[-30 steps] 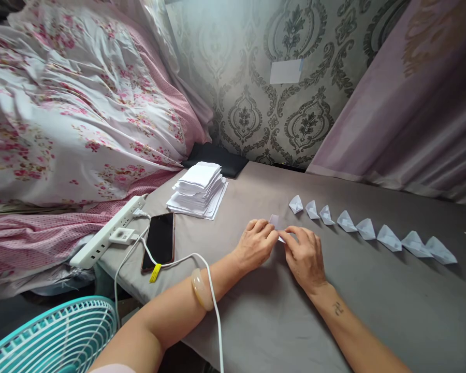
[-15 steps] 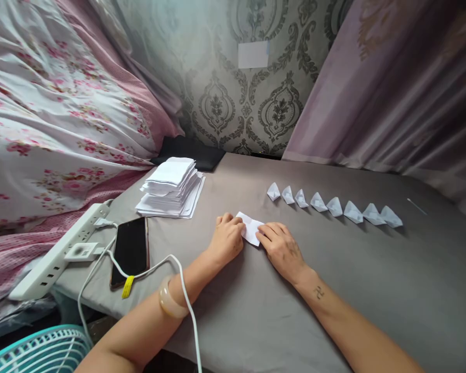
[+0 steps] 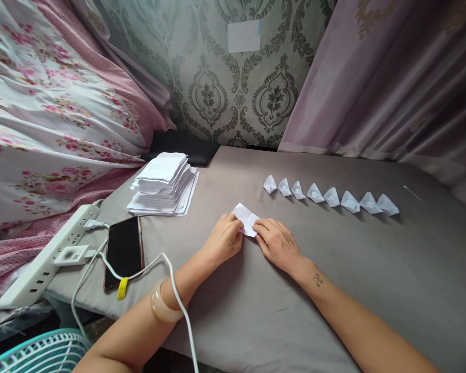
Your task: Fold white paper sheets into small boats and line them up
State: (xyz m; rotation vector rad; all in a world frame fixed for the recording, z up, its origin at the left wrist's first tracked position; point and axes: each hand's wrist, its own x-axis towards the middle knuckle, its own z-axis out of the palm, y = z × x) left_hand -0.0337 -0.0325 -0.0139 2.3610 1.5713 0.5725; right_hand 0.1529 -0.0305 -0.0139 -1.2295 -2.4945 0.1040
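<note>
A small piece of folded white paper (image 3: 246,218) lies between my two hands on the grey cloth. My left hand (image 3: 226,235) is closed on its left edge, fingers curled. My right hand (image 3: 276,239) grips the right corner, with thumb and fingers pressed together. Creases run across the paper's upper face. Beyond my right hand, several folded paper boats (image 3: 315,193) stand in a slanting row. To the left, a tall stack of white paper sheets (image 3: 163,181) rests on the cloth.
A phone (image 3: 123,251) lies at the left near a white power strip (image 3: 58,254). A white cable (image 3: 178,295) crosses over my left forearm. A teal fan (image 3: 42,349) stands at the lower left. A cotton swab (image 3: 412,192) lies at the far right.
The paper, mostly hidden under my fingers a second ago, now lies spread wider between my hands. My hands moved slightly apart. The whole view has shifted to the right.
</note>
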